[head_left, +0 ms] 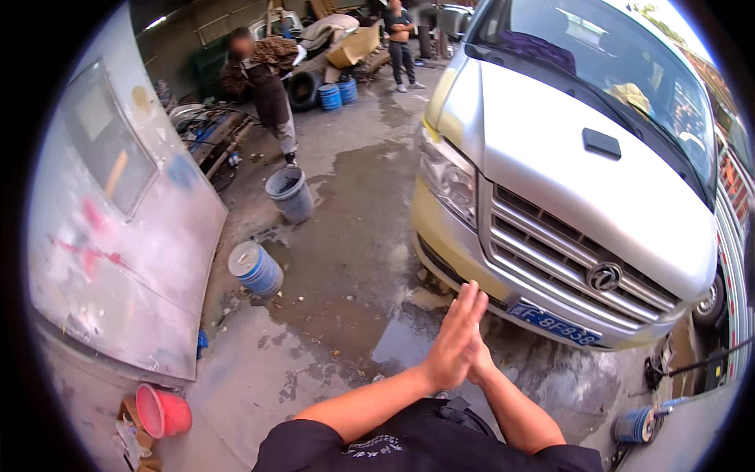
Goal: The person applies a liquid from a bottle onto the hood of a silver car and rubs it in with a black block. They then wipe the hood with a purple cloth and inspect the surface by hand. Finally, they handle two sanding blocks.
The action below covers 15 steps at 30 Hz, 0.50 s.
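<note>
My left hand and my right hand are pressed palm to palm in front of my chest, fingers stretched out flat and pointing up toward the car. Neither hand holds anything. My right hand is mostly hidden behind the left one. Just beyond the fingertips stands a silver van, its grille and front bumper closest to my hands. Both forearms come in from the lower edge over my black shirt.
A sanded grey body panel leans at the left. A blue-and-white bucket, a grey bin and a red tub stand on wet concrete. Two people are farther back among clutter. A blue power tool lies lower right.
</note>
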### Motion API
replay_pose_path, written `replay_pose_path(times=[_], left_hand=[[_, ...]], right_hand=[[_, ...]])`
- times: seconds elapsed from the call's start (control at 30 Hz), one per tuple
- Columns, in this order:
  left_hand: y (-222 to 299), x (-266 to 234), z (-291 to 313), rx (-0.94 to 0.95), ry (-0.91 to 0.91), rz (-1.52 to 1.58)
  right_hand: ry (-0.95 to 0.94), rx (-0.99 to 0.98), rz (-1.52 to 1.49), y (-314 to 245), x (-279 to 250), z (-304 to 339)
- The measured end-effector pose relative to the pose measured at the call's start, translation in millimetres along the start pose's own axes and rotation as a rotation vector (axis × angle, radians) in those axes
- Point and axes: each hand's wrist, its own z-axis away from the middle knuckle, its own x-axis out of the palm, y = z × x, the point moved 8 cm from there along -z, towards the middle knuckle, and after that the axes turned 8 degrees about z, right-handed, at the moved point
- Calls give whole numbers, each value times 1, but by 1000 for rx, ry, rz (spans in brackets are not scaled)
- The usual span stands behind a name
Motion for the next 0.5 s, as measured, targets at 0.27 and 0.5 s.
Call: replay_pose_path(times=[0.27,0.5], left_hand=[[-166,-37,104,-947,-205,-267],[-137,29,141,-1173,-44,980]], right_hand=[[-280,13,-44,-69,2,25],[-328,-571,857,-77,26,51]])
